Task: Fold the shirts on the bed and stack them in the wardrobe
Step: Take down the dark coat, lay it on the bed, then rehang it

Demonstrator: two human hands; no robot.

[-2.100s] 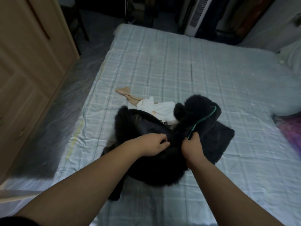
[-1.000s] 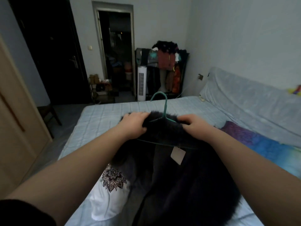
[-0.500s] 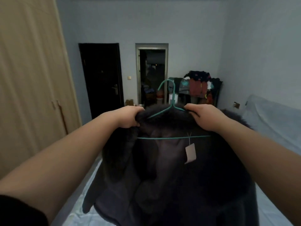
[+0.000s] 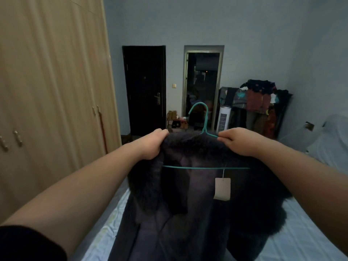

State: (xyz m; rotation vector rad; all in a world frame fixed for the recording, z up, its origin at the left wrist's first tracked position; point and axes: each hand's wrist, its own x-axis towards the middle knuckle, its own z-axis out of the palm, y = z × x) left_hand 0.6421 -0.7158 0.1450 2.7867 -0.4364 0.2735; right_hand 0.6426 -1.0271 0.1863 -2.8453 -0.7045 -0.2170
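Closest in, two bare forearms reach forward, a dark sleeve [image 4: 28,243] showing at the left elbow. Between them hangs a dark furry coat [image 4: 197,213], held up in the air over the bed [image 4: 301,232], its lower part draping down toward the pale checked sheet. The left hand [image 4: 150,146] has its fingers curled tight around the coat's fuzzy left shoulder; the right hand [image 4: 237,141] grips the right shoulder, its thumb and fingers pinched where the green wire hanger [image 4: 204,129] slopes into the fabric. The hanger's hook stands upright between the two hands, and its straight bar crosses the open front of the coat, where a pale paper tag [image 4: 222,188] dangles on a string. Left of all this stands the tall wooden wardrobe [image 4: 52,91], doors closed. Farther back, a dark door [image 4: 145,91] and an open doorway [image 4: 203,87] sit in the far wall, with a white tower fan [image 4: 224,118] and a crowded clothes rack [image 4: 258,102] to the right.
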